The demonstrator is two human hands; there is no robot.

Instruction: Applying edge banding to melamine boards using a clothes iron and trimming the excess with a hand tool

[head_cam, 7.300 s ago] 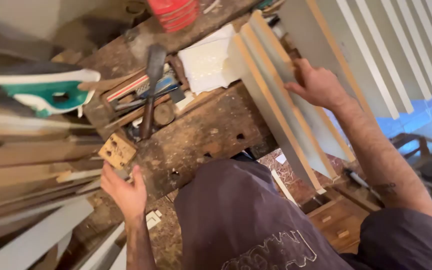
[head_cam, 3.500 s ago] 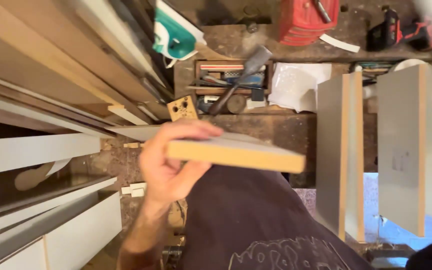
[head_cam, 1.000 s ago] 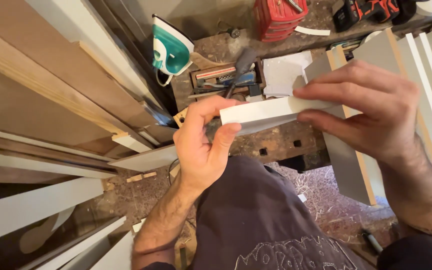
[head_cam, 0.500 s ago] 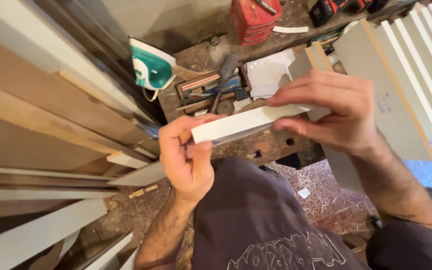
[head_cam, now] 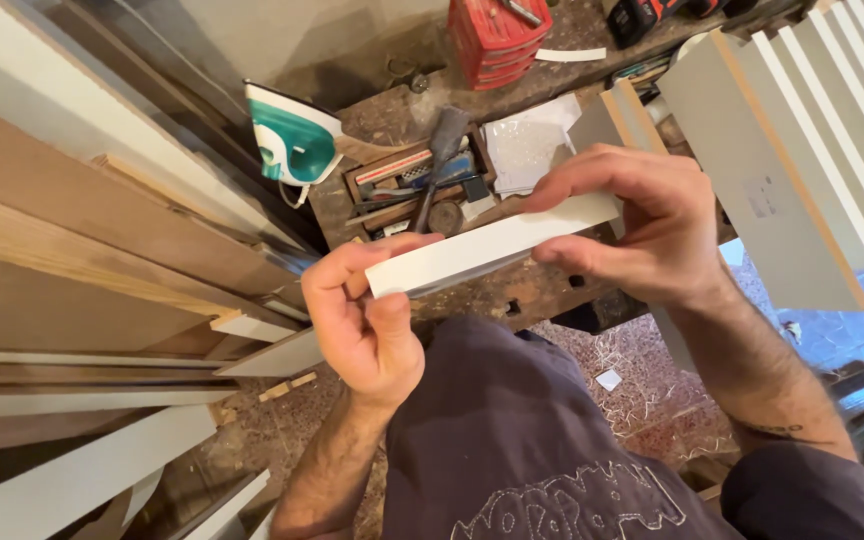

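Observation:
I hold a small white-faced board [head_cam: 482,250] edge-on in front of my chest, tilted slightly up to the right. My left hand [head_cam: 362,325] grips its left end, thumb on the near face. My right hand [head_cam: 642,225] pinches its right end from above and below. Behind the board lies a worn wooden workbench [head_cam: 542,290] with a tray of hand tools [head_cam: 422,180].
A teal and white clothes iron [head_cam: 292,140] rests at the bench's back left, a red toolbox [head_cam: 497,40] further back. Long boards and white panels [head_cam: 82,260] lean at the left. Several white panels [head_cam: 802,150] stand on edge at the right. Sawdust covers the floor.
The view has shifted slightly; both hands keep hold of the board, which has stayed edge-on between them. Earlier the left hand alone held it up.

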